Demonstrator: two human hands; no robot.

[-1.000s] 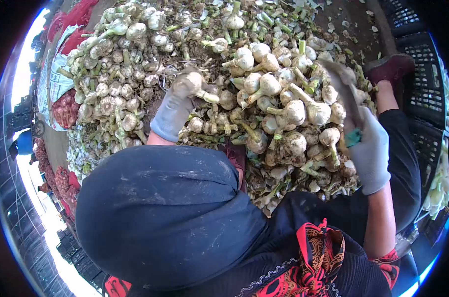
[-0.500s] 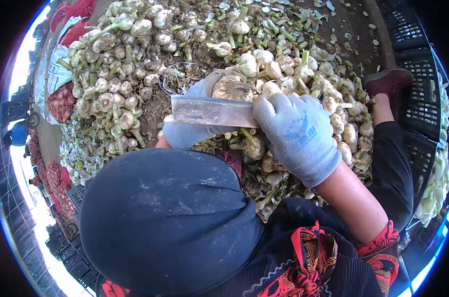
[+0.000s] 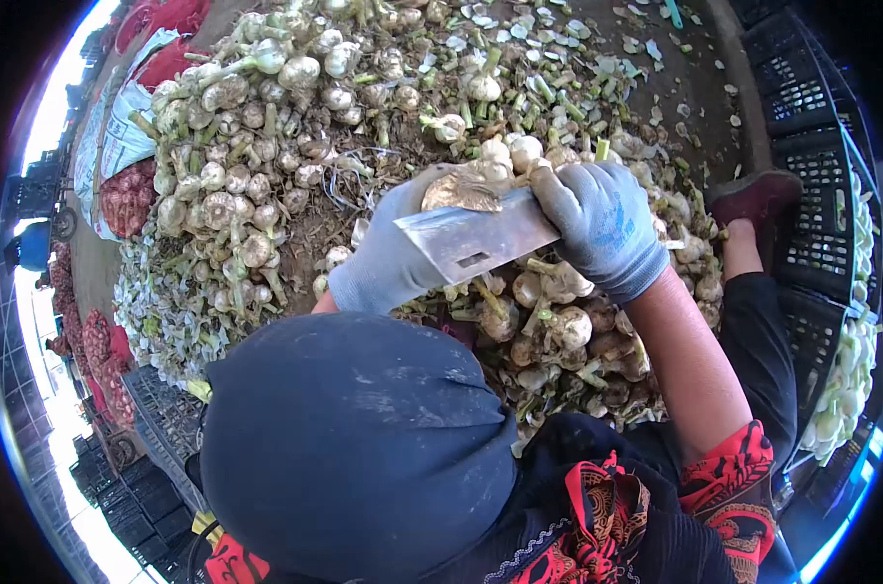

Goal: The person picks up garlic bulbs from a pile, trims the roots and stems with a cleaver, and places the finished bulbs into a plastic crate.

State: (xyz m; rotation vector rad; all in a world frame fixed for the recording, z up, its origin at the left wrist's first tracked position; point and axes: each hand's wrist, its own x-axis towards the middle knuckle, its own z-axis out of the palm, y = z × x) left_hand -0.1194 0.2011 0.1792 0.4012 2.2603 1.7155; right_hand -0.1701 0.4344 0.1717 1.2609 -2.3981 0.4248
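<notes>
My right hand [image 3: 597,219], in a grey knitted glove with a blue print, is closed around the handle end of a cleaver [image 3: 485,237]. The broad blade points left and tilts down, with a small rectangular slot near its far end. Behind the blade, my left hand [image 3: 393,234], gloved the same way, is closed on a brown, rough-skinned lump [image 3: 461,191]; I cannot tell its kind. The blade overlaps the lump's lower edge and hides part of the left fingers. Garlic bulbs [image 3: 568,326] with cut stems lie below and around both hands.
A large garlic heap [image 3: 237,195] spreads at left, with stem cuttings [image 3: 558,97] and peelings strewn behind. Black plastic crates [image 3: 816,200] line the right side, near a dark red shoe [image 3: 757,198]. Red net sacks [image 3: 128,200] stand at far left. A dark cloth-covered head [image 3: 354,438] fills the lower middle.
The cleaver has turned from nearly level to a slant, its far end lower and shifted right. Both hands stay close together, and the lump shows from a different side.
</notes>
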